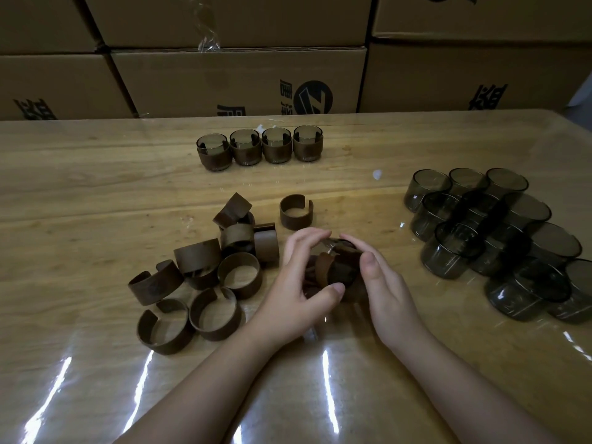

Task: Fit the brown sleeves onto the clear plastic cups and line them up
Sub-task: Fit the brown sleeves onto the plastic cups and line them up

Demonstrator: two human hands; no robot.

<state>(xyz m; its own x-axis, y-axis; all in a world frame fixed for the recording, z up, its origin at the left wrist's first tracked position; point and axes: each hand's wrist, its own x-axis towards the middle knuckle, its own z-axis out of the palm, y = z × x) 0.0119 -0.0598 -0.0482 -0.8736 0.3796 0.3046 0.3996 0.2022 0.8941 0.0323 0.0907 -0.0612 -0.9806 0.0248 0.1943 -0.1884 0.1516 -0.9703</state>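
Fingers of the left hand (298,280) and right hand (381,283) curl around a cup (344,267), and she should push its brown sleeve (323,267) on straight, then stand it at 12 o'clock by the row (260,148).

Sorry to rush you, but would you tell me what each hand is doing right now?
Left hand: grips the cup and the brown sleeve going onto it.
Right hand: grips the same cup.
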